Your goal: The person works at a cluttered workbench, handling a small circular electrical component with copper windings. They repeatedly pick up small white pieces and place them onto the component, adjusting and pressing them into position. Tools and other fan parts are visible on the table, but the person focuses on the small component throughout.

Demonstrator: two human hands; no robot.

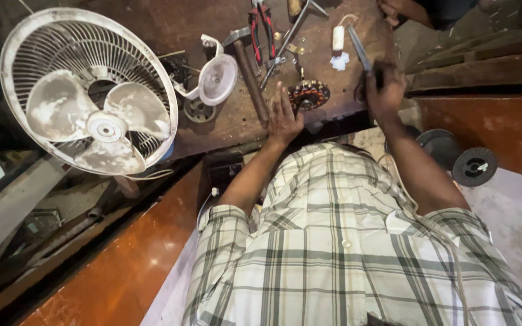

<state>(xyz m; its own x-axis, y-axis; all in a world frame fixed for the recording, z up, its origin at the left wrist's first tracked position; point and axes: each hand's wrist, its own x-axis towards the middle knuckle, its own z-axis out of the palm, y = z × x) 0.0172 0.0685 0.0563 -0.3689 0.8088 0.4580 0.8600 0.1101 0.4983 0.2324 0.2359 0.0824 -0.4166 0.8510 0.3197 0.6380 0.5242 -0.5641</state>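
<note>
A dusty white round plastic fan with a wire grille (89, 90) fills the upper left of the frame, lying on a worn brown wooden workbench (182, 24). Right of it lies a white plastic funnel-shaped housing (217, 78). At top centre, near the bench's front edge, sits a round copper-wound motor stator (308, 95); the left hand (283, 116) rests flat with fingers spread, just beside it. The right hand (384, 90), upper right, grips a slim grey metal tool (359, 49), clear bench around its tip.
</note>
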